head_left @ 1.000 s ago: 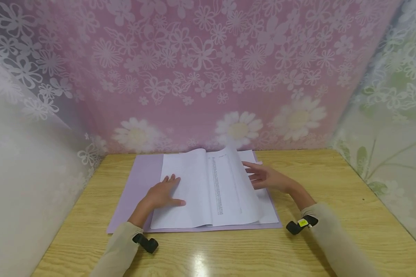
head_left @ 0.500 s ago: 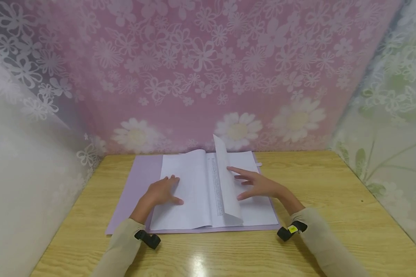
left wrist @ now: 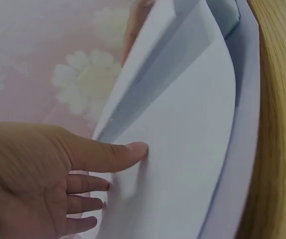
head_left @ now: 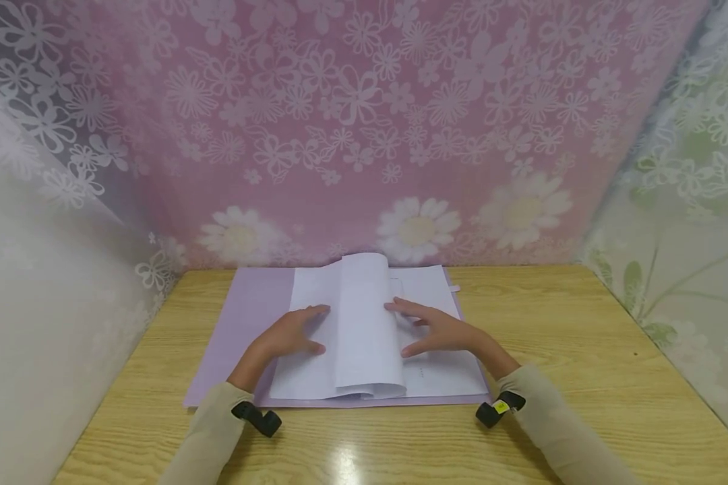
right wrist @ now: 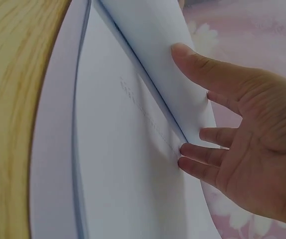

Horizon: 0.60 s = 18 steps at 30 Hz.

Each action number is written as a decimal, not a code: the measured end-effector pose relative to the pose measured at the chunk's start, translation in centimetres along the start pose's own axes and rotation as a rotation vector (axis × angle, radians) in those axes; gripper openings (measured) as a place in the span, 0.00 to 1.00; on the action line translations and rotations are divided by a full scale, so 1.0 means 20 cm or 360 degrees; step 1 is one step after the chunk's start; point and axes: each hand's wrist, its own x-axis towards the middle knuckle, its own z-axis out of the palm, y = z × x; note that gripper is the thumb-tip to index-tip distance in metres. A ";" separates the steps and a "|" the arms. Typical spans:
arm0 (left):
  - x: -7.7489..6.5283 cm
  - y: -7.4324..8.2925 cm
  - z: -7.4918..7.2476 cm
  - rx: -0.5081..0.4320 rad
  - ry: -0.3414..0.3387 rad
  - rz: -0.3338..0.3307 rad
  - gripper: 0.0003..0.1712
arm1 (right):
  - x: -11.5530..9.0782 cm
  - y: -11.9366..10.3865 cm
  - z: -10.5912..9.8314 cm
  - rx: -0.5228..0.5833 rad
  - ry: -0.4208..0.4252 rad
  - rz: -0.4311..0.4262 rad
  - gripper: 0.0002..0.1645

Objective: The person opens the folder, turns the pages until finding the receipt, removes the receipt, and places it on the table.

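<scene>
A lilac folder [head_left: 256, 316] lies spread on the table, holding white sheets. One turning page [head_left: 369, 330] stands curved over the middle, its free edge leaning left. My right hand [head_left: 443, 330] is at the right of that page; its fingertips touch or nearly touch the sheet. In the right wrist view the right thumb [right wrist: 183, 52] lies against the white paper, with the fingers spread. My left hand [head_left: 288, 335] rests on the left page [head_left: 306, 370], its thumb [left wrist: 133, 152] extended over the sheet. Faint print shows on the right page [head_left: 443, 367].
The wooden table [head_left: 558, 310] extends around the folder on both sides and in front. A pink flowered cloth [head_left: 352, 188] hangs behind it. A small pale tab [head_left: 455, 288] sticks out at the folder's right edge. Black cameras [head_left: 491, 412] are strapped to both wrists.
The page has swung from the right side over to the left of the middle. My right hand has moved left with it, while my left hand has stayed nearly in place.
</scene>
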 end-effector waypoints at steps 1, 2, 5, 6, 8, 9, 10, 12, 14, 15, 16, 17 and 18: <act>0.00 0.00 0.00 -0.0035 0.0000 0.0028 0.45 | 0.00 0.00 0.00 -0.0010 0.0004 0.0000 0.55; 0.01 0.00 0.00 -0.0066 -0.0001 0.0051 0.43 | 0.00 0.00 0.01 -0.0014 0.0004 0.0001 0.55; 0.01 0.00 0.00 -0.0169 -0.0005 0.0083 0.38 | 0.01 -0.01 0.02 -0.0027 -0.0001 0.0009 0.55; 0.01 0.01 0.00 -0.0208 -0.0010 0.0084 0.37 | 0.01 -0.01 0.03 -0.0032 -0.0001 0.0011 0.55; 0.02 0.01 -0.01 -0.0318 -0.0017 0.0057 0.38 | 0.01 -0.02 0.04 -0.0050 -0.0003 0.0007 0.55; 0.02 0.01 -0.01 -0.0372 -0.0020 0.0042 0.39 | 0.02 -0.03 0.05 -0.0061 -0.0004 0.0008 0.55; 0.02 0.02 -0.01 -0.0426 -0.0017 0.0018 0.40 | 0.02 -0.03 0.05 -0.0073 -0.0003 0.0005 0.55; 0.02 0.02 -0.01 -0.0514 0.0003 -0.0013 0.41 | 0.03 -0.04 0.06 -0.0079 -0.0006 0.0004 0.54; 0.02 0.02 -0.02 -0.0593 0.0046 -0.0044 0.41 | 0.03 -0.05 0.07 -0.0071 -0.0017 0.0007 0.54; 0.02 0.02 -0.03 -0.0629 0.0077 -0.0057 0.41 | 0.04 -0.06 0.08 -0.0076 -0.0021 0.0004 0.54; 0.02 0.02 -0.03 -0.0653 0.0113 -0.0071 0.41 | 0.04 -0.06 0.08 -0.0081 -0.0027 -0.0002 0.54; 0.02 0.02 -0.04 -0.0682 0.0148 -0.0090 0.41 | 0.05 -0.07 0.09 -0.0078 -0.0036 -0.0011 0.54; 0.02 0.02 -0.04 -0.0702 0.0185 -0.0102 0.42 | 0.05 -0.08 0.09 -0.0088 -0.0042 -0.0021 0.54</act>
